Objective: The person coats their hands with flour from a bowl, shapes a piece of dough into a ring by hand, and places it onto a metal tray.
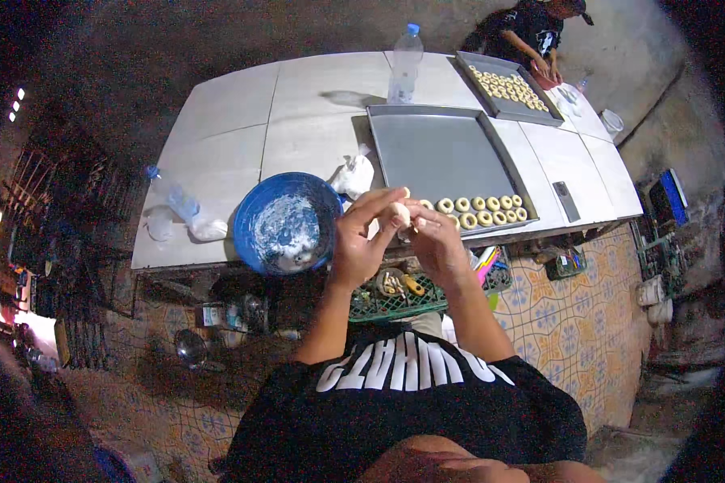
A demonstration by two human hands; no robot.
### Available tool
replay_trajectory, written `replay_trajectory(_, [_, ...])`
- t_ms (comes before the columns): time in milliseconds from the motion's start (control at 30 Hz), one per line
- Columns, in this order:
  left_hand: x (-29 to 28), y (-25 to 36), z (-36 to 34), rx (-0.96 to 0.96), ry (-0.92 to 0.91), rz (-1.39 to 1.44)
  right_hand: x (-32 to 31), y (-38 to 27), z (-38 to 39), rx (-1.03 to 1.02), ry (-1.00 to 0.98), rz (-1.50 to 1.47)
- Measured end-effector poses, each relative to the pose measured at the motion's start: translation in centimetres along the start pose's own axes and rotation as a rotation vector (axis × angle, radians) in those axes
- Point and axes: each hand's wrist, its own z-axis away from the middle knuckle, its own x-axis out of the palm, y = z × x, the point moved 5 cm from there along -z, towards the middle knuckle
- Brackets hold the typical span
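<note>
A small pale piece of dough (399, 212) is held up between my two hands, above the table's near edge. My left hand (361, 240) pinches it between thumb and fingers. Against its other side, my right hand (439, 245) has its fingers curled in, partly hiding them. Just beyond is a grey metal tray (443, 145), with rows of dough rings (470, 220) along its near side. Left of my hands stands a blue basin (247, 213) with white flour (290, 225) spread inside.
Around the basin are a white bag (353, 175), a clear bottle (183, 203) and a plastic bag (209, 230). A tall water bottle (405, 68) stands behind the tray; a phone (566, 201) lies right. A co-worker (532, 36) works beside another filled tray (491, 105). A green crate (395, 304) sits below.
</note>
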Motion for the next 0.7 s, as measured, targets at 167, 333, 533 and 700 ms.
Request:
replay_trajectory(167, [-0.1, -1.2, 0.3, -0.053, -0.057, 0.131, 0.0, -0.7, 0.5, -0.045, -0.040, -0.109])
replay_trajectory(333, [0.0, -1.2, 0.6, -0.047, -0.045, -0.013, 0.1, -0.8, 1.0, 0.017, 0.045, 0.028])
replay_trajectory(533, [0.0, -0.7, 0.5, -0.063, -0.061, -0.013, -1.0, -0.3, 0.7, -0.072, 0.026, -0.056])
replay_trajectory(700, [-0.4, -0.6, 0.5, 0.090, -0.072, -0.127, -0.1, -0.2, 0.8, -0.001, 0.026, 0.065])
